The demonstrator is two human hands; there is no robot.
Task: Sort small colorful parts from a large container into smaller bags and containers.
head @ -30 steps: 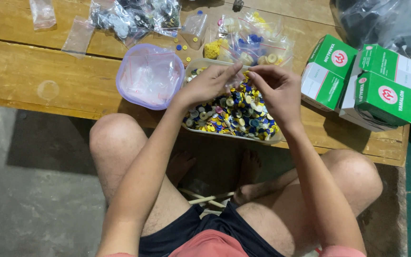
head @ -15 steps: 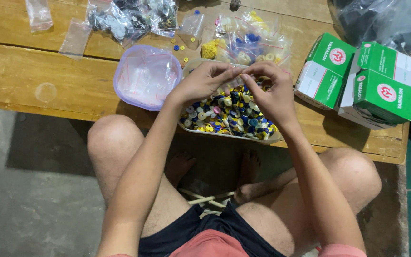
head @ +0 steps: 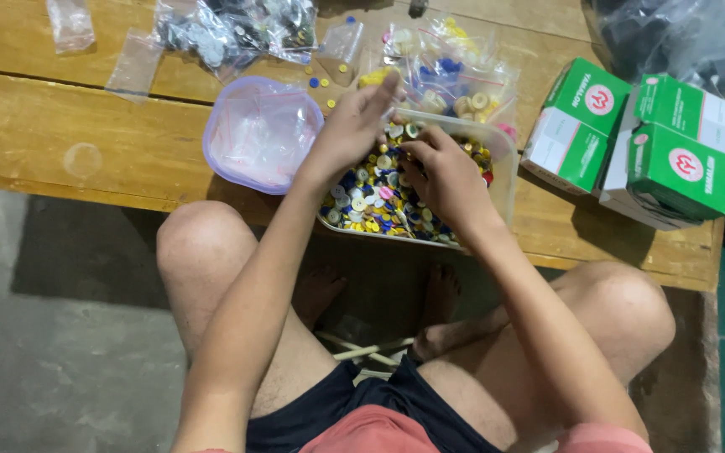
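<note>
A worn yellow wooden desk [head: 60, 126] stands over a grey concrete floor [head: 44, 352], with green flooring at the right edge. On the desk's right side sit green-and-white cardboard boxes [head: 631, 143] with round red marks. Along the far edge lie small clear bags [head: 446, 67] of sorted buttons, plus an empty-looking lilac tub [head: 253, 134]. A clear tray of mixed coloured buttons [head: 379, 201] sits at the near edge. The left hand [head: 350, 126] hovers over it, fingers loosely spread. The right hand [head: 446, 176] rests in the buttons; its grip seems pinched together, though what it holds is too small to tell.
</note>
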